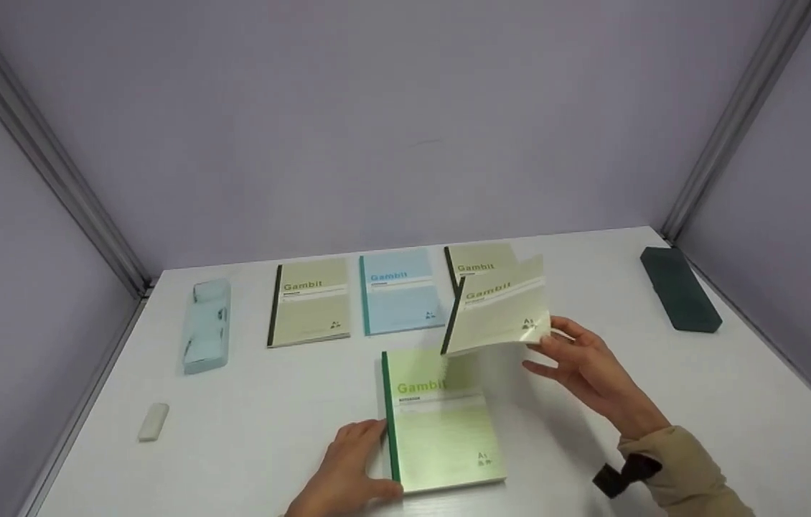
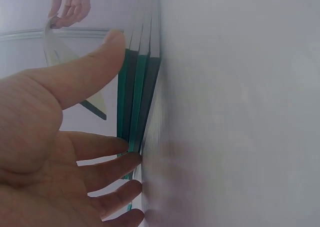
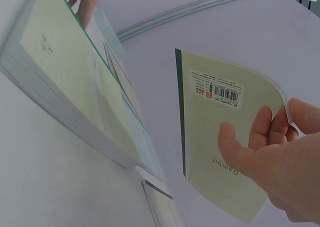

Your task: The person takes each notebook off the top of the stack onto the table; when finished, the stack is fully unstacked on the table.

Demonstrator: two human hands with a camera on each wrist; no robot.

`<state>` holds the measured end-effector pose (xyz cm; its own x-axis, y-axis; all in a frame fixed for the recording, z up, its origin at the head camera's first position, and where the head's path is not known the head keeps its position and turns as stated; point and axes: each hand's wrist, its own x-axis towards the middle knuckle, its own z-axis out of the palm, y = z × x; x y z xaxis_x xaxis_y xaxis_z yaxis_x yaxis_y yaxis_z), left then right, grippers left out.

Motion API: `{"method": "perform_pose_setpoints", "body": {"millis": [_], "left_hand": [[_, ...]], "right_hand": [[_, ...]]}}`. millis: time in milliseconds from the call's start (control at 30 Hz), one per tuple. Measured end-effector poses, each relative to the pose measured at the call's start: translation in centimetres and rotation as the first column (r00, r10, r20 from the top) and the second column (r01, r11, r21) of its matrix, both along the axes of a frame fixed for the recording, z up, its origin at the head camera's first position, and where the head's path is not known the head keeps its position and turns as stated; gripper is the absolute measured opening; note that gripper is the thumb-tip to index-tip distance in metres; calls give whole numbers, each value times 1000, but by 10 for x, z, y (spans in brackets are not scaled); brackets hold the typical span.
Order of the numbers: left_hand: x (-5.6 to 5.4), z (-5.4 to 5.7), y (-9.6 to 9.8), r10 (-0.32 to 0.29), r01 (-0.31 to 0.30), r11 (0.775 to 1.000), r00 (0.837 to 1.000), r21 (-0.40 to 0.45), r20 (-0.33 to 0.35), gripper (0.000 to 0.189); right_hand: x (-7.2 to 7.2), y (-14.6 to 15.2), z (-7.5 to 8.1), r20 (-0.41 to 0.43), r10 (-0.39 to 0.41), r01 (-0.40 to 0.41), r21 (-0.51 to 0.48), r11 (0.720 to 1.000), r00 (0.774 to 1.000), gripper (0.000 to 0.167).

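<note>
My right hand [image 1: 592,373] pinches a yellowish-beige notebook [image 1: 495,316] with a dark spine by its lower right corner, thumb on the front cover. Held up off the table, the notebook bends near the fingers; its back with a barcode label [image 3: 217,89] shows in the right wrist view. Below it lies a stack of notebooks with a light green one [image 1: 445,438] on top. Green and dark spines [image 2: 137,92] alternate in that stack in the left wrist view. My left hand [image 1: 344,467] rests beside the spines, fingers extended along them, thumb at the near corner.
At the back lie a beige notebook [image 1: 312,309], a blue notebook [image 1: 400,294] and another beige notebook [image 1: 459,255], partly hidden behind the held one. A light blue case [image 1: 208,327] and a small white block [image 1: 153,422] are at left, a dark green case [image 1: 680,289] at right.
</note>
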<state>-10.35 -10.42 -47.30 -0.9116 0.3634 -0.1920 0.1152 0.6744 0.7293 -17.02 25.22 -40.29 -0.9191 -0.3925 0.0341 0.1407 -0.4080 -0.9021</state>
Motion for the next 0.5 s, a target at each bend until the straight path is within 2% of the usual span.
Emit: {"method": "perform_pose_setpoints", "body": {"millis": [267, 500], "left_hand": [[1, 1, 0, -16, 16, 1000, 1000, 12, -17, 96], [0, 1, 0, -15, 15, 1000, 1000, 5, -23, 95]], "right_hand": [[-24, 8, 22, -56, -103, 104, 15, 994, 993, 27], [-40, 29, 22, -65, -173, 173, 7, 985, 983, 27]]}}
